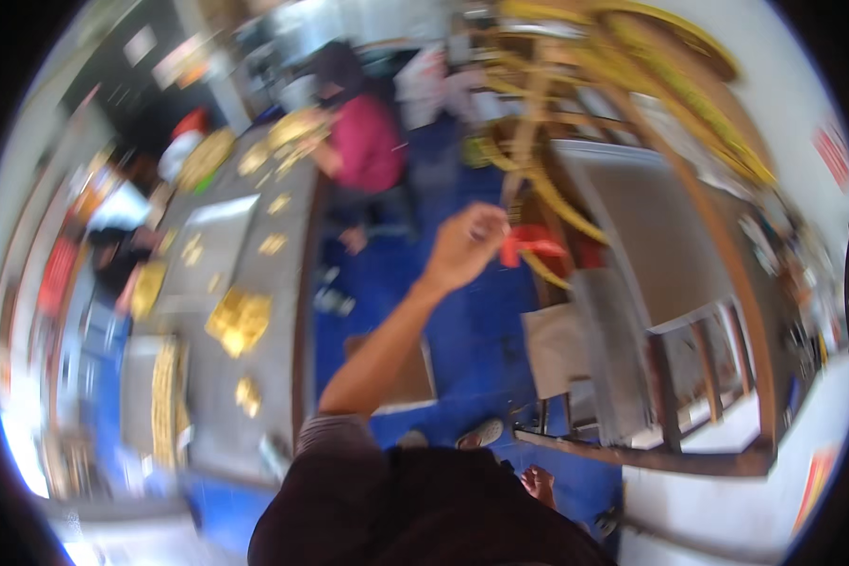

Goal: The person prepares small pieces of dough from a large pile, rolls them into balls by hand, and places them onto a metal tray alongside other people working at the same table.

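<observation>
My left hand [467, 247] is stretched forward over the blue floor, its fingers curled closed. A bright red object [533, 243] shows right at its fingertips, but blur hides what it is and whether the fingers hold it. Low beside my body, my right hand [538, 484] is small in view and partly hidden, so its finger state is unclear.
A long grey table [278, 330] on the left carries golden-yellow woven-looking pieces [240, 321]. A person in a magenta top [368, 141] sits at its far end. On the right stands a wooden rack [665, 396] with a grey panel [646, 226] and round yellow-rimmed pieces [698, 104].
</observation>
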`<action>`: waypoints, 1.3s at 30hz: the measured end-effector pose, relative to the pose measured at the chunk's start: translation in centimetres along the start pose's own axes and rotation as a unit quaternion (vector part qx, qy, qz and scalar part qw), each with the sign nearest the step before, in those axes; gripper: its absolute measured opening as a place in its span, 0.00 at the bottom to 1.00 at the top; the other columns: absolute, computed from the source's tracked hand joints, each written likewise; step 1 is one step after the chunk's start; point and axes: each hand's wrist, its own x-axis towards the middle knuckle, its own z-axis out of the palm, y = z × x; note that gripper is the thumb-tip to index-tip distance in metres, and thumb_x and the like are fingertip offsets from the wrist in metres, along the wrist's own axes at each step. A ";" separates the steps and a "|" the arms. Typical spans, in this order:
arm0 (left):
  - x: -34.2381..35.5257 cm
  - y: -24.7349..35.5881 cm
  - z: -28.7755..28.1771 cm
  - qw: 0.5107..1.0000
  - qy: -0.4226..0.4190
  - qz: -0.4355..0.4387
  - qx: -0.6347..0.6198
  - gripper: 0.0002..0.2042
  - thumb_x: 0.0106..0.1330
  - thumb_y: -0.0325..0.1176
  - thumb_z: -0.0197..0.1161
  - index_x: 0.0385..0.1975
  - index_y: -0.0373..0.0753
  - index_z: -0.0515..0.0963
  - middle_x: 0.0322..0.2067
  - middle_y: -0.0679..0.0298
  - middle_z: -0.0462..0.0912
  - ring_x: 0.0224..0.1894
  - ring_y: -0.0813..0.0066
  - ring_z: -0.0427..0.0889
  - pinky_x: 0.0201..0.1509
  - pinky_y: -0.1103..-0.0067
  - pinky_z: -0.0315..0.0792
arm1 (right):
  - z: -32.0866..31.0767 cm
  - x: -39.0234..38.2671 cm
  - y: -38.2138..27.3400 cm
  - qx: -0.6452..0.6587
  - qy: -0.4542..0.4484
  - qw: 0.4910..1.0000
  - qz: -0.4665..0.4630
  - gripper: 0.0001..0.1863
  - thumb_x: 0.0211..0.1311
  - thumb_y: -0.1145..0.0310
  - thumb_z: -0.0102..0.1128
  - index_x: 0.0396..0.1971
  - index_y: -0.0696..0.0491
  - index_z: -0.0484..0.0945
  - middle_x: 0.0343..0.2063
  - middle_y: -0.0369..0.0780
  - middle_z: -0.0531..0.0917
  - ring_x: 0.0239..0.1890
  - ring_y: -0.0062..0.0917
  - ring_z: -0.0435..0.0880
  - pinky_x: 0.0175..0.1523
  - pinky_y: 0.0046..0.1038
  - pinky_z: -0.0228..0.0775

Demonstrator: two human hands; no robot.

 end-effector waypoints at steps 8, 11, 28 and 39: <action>-53.1 -24.4 0.9 0.744 0.240 -0.617 0.086 0.17 0.58 0.48 0.63 0.38 0.41 0.85 0.37 0.50 0.85 0.43 0.56 0.84 0.47 0.65 0.76 | -1.8 1.4 -16.2 -0.287 -0.001 0.957 -0.043 0.09 0.63 0.68 0.55 0.23 0.51 0.73 0.17 0.35 0.73 0.18 0.22 0.73 0.18 0.24 0.60; -67.0 -20.4 -0.5 0.659 0.314 -0.677 0.097 0.15 0.57 0.45 0.64 0.35 0.40 0.84 0.34 0.51 0.85 0.37 0.55 0.85 0.44 0.66 0.77 | 2.4 3.3 -15.7 -0.409 -0.096 0.907 -0.025 0.08 0.64 0.66 0.56 0.26 0.51 0.75 0.19 0.35 0.76 0.19 0.21 0.75 0.20 0.24 0.63; -66.0 -25.8 0.9 0.541 0.549 -0.610 0.184 0.35 0.60 0.40 0.63 0.67 0.39 0.59 0.63 0.43 0.65 0.65 0.43 0.63 0.68 0.60 0.58 | 38.3 1.9 -7.7 -0.798 -0.265 0.517 -0.159 0.12 0.63 0.73 0.54 0.45 0.56 0.79 0.30 0.37 0.82 0.27 0.20 0.82 0.28 0.23 0.78; -60.8 -29.9 0.2 0.373 0.522 -0.690 0.335 0.35 0.63 0.46 0.61 0.68 0.42 0.58 0.69 0.50 0.55 0.72 0.44 0.48 0.73 0.51 0.40 | 58.1 8.3 9.9 -0.706 -0.439 0.156 -0.533 0.24 0.59 0.66 0.63 0.55 0.58 0.71 0.47 0.49 0.76 0.50 0.42 0.74 0.55 0.39 0.68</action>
